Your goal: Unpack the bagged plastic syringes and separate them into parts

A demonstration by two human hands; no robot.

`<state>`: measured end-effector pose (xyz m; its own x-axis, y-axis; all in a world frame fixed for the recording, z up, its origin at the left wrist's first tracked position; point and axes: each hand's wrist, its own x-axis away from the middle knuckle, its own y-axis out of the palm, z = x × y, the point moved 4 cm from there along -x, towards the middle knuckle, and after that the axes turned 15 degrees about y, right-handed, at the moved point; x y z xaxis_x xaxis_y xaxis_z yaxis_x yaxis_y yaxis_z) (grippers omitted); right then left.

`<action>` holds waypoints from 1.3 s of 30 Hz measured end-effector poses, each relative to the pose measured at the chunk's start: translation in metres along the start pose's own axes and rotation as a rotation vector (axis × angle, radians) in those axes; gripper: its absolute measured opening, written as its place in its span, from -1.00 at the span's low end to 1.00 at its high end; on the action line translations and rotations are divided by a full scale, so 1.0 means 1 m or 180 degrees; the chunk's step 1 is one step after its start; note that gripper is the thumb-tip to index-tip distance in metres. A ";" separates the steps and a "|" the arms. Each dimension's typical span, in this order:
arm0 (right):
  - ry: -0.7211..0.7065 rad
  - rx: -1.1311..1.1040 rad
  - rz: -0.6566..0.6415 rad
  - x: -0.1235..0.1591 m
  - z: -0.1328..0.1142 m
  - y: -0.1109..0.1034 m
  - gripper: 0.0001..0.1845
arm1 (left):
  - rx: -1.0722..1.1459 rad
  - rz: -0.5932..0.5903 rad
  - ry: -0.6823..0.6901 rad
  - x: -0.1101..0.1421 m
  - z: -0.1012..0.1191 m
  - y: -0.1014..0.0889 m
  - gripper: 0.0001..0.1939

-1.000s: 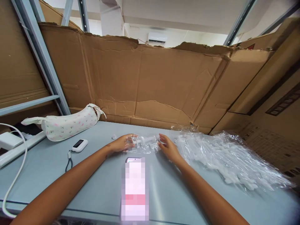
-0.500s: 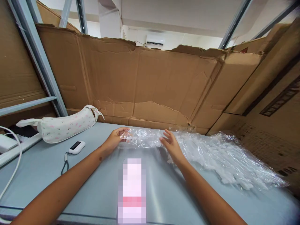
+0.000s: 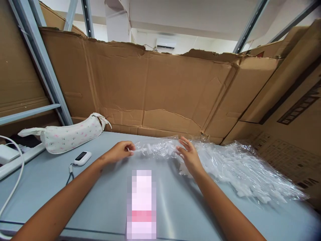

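Nearest to you, a phone [image 3: 141, 204] lay flat on the grey table [image 3: 50, 180], between your two forearms. Just behind it you worked with both hands on a small clear plastic bag [image 3: 155, 149] that held a white plastic part.

Your left hand [image 3: 117, 152] was closed in a pinch on the left end of the bag, thumb against the fingertips. Your right hand [image 3: 189, 155] was open with the fingers spread, and it touched the right end of the bag lightly; it did not grip it.

The bag seemed very light, thin and soft, so it would crumple and slide easily on the smooth table. I think the film was slippery, and the best place to hold it was the empty edge at each end, not the middle where the stiff part sat. The bag looked transparent and wrinkled, with bright reflections, and the white part inside appeared long and narrow; its exact shape I could not tell.

To your right, touching the bag's far end, spread a big heap of similar bags [image 3: 238, 170]. To your left lay a small white device [image 3: 82, 157] with a cord, then a flowered pouch [image 3: 67, 135]. Behind everything stood a cardboard wall [image 3: 163, 90].
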<state>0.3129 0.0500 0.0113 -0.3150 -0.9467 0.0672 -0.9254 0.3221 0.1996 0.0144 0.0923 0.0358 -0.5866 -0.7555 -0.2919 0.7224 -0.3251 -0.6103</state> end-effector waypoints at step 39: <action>-0.0302 -0.0082 -0.0282 0.003 -0.022 -0.011 -0.51 | -0.1929 -0.0237 -0.0644 0.030 0.002 -0.009 -0.64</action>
<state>0.3269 0.0438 0.0310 -0.2518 -0.9668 -0.0443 -0.9452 0.2359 0.2257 -0.0087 0.0714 0.0338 -0.5037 -0.8549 -0.1241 0.3127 -0.0465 -0.9487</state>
